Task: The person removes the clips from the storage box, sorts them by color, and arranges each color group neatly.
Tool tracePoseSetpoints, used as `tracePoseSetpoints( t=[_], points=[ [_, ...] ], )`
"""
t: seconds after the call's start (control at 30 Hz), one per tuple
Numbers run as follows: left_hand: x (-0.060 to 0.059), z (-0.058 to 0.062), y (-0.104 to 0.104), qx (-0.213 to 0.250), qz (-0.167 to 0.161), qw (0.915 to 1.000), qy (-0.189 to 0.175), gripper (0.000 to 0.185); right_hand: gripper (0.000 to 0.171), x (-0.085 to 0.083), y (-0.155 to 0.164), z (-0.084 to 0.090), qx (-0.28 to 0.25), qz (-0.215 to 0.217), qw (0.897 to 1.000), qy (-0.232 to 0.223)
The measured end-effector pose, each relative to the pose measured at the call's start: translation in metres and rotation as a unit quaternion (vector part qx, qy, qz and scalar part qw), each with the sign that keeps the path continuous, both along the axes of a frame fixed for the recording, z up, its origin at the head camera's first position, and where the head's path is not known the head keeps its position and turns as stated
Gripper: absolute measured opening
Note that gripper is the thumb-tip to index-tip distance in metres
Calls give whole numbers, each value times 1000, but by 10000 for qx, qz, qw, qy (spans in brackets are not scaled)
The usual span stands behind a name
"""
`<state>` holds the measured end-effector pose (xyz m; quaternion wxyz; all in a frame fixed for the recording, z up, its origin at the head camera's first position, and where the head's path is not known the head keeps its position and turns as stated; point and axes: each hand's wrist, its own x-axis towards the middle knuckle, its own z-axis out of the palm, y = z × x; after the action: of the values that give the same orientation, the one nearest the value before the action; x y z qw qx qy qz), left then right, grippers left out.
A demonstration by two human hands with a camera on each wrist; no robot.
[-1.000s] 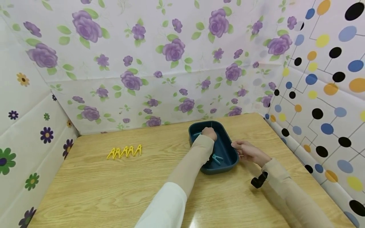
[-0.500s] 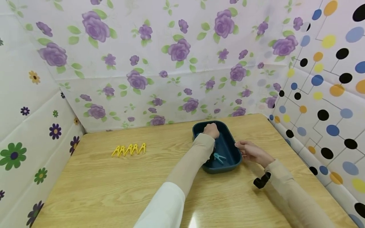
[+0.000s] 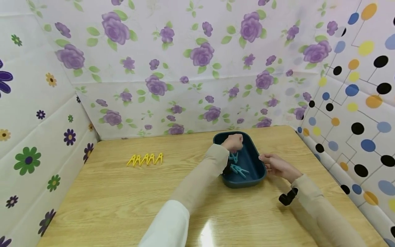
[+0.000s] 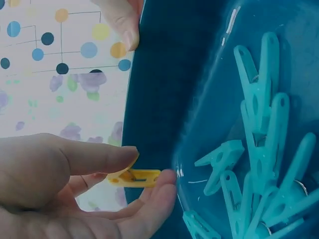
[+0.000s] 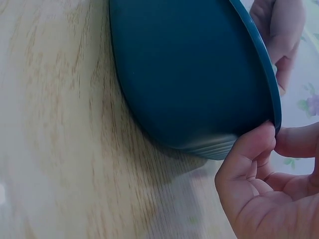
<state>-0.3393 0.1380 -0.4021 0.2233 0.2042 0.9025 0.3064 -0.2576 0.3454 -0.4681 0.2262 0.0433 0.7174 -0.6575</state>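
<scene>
The left hand (image 3: 234, 142) is over the far end of the dark blue tray (image 3: 258, 161). In the left wrist view its thumb and finger pinch one small yellow peg (image 4: 134, 177) just beside the tray's wall (image 4: 154, 99). In the head view the peg is too small to see, and the hand looks like a closed fist there, I think.

The right hand (image 3: 277, 166) is at the right side of the tray. Its thumb (image 5: 249, 149) touches the tray's rim (image 5: 271, 94) and its fingers curl round the edge, so it holds the tray (the right wrist view shows this from low down, beside the tray's outer wall).

Inside the tray lie some light blue pegs (image 3: 238, 168). Up close they lie in a loose pile (image 4: 259, 149), touching and crossing each other. I cannot tell how many there are.

The tray sits on a wooden table (image 3: 123, 199), near the back right corner. Well apart from it, on the left part of the table, a short row of yellow pegs (image 3: 145, 159) stands side by side, touching.

A small black camera (image 3: 288, 198) sits on the right wrist. Flower paper covers the walls behind and to the left, and dotted paper covers the wall on the right
</scene>
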Motion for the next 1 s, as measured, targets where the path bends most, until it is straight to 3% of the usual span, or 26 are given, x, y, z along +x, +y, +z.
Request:
tracePoseSetpoints(
  t=[0.17, 0.4, 0.6, 0.67, 0.83, 1.0],
  points=[
    [6, 0, -15, 134, 227, 9997, -10, 15, 22, 0, -2, -2, -127, 73, 9999, -64],
    [13, -3, -37, 1324, 747, 9884, -4, 35, 23, -5, -3, -5, -75, 72, 9999, -76],
    [15, -2, -62, 1584, 868, 9833, 200, 18, 20, -7, -6, -4, -80, 161, 9998, -104],
    [15, -2, -71, 1749, 1098, 9783, 146, 11, 19, -7, -7, -3, -88, 175, 9998, -84],
    [15, -5, -98, 2195, 1754, 9597, -81, 27, 19, -6, -6, -2, -138, 229, 9996, -92],
    [18, -11, -120, 2425, 2097, 9472, -69, 25, 18, -5, -5, -1, -200, 164, 9995, -164]
  ],
)
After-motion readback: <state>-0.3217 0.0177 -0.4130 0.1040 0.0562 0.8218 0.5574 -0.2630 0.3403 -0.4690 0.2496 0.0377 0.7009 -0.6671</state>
